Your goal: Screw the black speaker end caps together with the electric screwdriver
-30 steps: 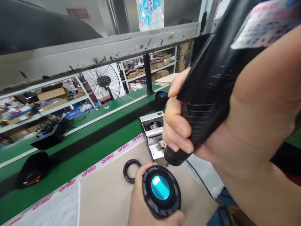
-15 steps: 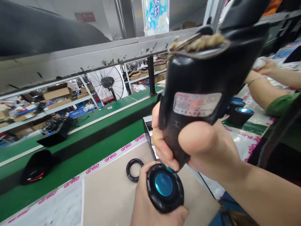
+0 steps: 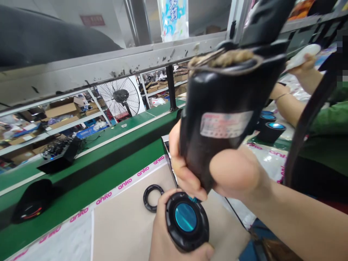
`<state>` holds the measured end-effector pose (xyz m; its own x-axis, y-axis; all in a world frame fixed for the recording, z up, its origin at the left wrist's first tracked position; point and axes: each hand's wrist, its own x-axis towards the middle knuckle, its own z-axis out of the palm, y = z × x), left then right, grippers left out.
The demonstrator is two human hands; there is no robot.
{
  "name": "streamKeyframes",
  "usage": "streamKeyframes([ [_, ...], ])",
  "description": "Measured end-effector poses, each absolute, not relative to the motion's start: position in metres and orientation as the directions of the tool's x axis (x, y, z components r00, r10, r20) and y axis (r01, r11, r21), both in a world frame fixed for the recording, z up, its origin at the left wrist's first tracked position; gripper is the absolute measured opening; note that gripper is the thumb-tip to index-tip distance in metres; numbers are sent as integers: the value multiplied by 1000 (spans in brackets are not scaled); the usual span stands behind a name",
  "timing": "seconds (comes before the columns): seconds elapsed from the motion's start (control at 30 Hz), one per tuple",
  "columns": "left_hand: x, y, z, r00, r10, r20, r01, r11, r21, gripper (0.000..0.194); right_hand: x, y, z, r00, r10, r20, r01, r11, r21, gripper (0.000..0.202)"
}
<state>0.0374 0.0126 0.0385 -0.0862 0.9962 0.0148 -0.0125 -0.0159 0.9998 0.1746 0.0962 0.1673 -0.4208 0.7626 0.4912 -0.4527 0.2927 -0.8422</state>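
My left hand (image 3: pixel 163 232) is closed around a black round speaker-like unit (image 3: pixel 201 232) with a shiny blue centre, held face up. My right hand (image 3: pixel 236 170) is wrapped round a bulky black hand tool (image 3: pixel 217 94) just above the unit. The tool carries a white label with red print, and brown crusty material lines its upper rim. Its exact kind and working tip cannot be made out. Beside my left hand, a black ring (image 3: pixel 147 197) lies on the beige work surface (image 3: pixel 119 224).
A green conveyor (image 3: pixel 108 166) runs behind the work surface, with a dark rounded part with red wires (image 3: pixel 32 203) on it. A fan (image 3: pixel 121 96) stands beyond. At right, a co-worker's arm (image 3: pixel 290 105) is near blue-topped black cylinders (image 3: pixel 272 132).
The view has shifted slightly, so most things appear a little further left. Both hands keep their holds. The co-worker's hand now shows a white object more plainly.
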Motion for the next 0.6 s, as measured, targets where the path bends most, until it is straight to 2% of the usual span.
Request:
streamKeyframes([
  [0.07, 37, 12, 35, -143, 990, -10, 53, 18, 998, 84, 182, 99, 163, -397, 759, 516, -578, 230, -783, 51],
  [0.1, 36, 11, 34, -172, 985, -24, 74, 37, 997, 89, 185, 101, 159, -317, 785, 532, -615, 257, -746, 49],
  [0.17, 35, 10, 31, -202, 979, -38, 90, 58, 994, 94, 190, 110, 149, -106, 827, 552, -576, 401, -712, 51],
  [0.23, 35, 9, 30, -196, 980, -39, 92, 58, 994, 94, 191, 122, 134, -20, 827, 562, -473, 488, -734, 53],
  [0.4, 35, 11, 29, -197, 979, -58, 82, 75, 994, 91, 183, 143, 98, -31, 873, 487, -371, 442, -816, 54],
  [0.6, 41, 11, 36, -230, 967, -107, 96, 132, 987, 92, 182, 148, 84, -70, 896, 439, -369, 386, -846, 52],
])
